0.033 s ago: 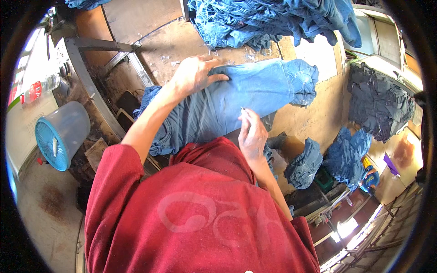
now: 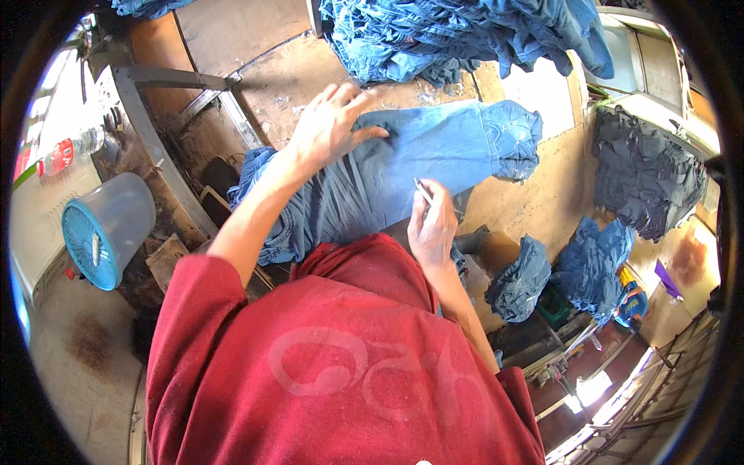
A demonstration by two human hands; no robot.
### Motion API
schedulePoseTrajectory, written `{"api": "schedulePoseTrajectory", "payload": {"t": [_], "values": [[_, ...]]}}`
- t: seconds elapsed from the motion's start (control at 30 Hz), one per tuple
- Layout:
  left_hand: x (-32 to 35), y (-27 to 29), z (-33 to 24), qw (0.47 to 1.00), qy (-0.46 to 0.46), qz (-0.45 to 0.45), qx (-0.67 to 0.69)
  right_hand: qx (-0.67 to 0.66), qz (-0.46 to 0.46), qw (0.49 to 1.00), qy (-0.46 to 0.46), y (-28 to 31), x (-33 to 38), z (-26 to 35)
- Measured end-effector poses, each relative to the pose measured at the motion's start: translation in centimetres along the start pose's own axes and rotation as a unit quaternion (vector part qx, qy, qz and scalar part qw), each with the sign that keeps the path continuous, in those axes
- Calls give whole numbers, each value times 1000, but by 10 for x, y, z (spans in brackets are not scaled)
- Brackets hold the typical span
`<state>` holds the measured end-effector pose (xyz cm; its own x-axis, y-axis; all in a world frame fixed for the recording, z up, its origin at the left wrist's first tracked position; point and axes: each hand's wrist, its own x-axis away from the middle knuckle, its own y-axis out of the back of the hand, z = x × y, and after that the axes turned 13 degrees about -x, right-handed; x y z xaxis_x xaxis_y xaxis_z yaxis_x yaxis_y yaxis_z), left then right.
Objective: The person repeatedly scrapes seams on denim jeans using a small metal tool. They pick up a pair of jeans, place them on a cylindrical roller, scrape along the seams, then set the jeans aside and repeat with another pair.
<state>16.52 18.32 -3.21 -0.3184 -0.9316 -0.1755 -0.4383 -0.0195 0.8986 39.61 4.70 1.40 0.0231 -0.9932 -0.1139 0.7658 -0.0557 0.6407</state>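
Observation:
A pair of faded blue jeans (image 2: 438, 143) lies stretched across the work surface in front of me, its gathered end to the right. My left hand (image 2: 328, 130) rests at the upper edge of the denim, thumb stretched out over the cloth and fingers apart, gripping nothing. Close to the lower edge of the jeans, my right hand (image 2: 435, 229) is closed round a thin, pale, stick-like tool (image 2: 423, 191). The tool points up and left at the denim; its exact kind is too small to make out.
A big heap of blue jeans (image 2: 457, 39) stands beyond the surface. To the right are a stack of dark garments (image 2: 647, 170) and crumpled denim bundles (image 2: 593, 263). On the left lies a translucent bucket with a blue lid (image 2: 91, 244), beside a metal frame (image 2: 159, 155).
My left fingers have spread and lifted slightly. My right hand has turned a little and shifted right, showing more of the thin tool. The jeans have hardly moved.

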Motion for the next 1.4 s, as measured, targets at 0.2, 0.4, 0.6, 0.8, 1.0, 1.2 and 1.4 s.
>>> {"api": "schedulePoseTrajectory", "payload": {"t": [0.2, 0.4, 0.6, 0.8, 1.0, 1.2, 1.4], "values": [[92, 38, -74, 997, 0, -71, -7, 62, 47, 993, 91, -18, -15, -26], [129, 3, -80, 996, 51, -66, -40, 116, 90, 958, 246, -16, -27, -50], [138, 9, -82, 996, 35, -86, -11, 85, 108, 969, 203, 8, -42, -59], [139, 20, -100, 991, 38, -125, -34, -106, 146, 980, -79, 23, -33, -32], [143, 7, -115, 988, 84, -113, -66, -58, 131, 987, 78, 13, -10, -33], [149, -5, -107, 985, 85, -140, -46, 57, 204, 940, 268, 11, -19, -60], [156, 8, -113, 986, 132, -105, -1, -23, 210, 970, 120, 42, -28, -56]]}}
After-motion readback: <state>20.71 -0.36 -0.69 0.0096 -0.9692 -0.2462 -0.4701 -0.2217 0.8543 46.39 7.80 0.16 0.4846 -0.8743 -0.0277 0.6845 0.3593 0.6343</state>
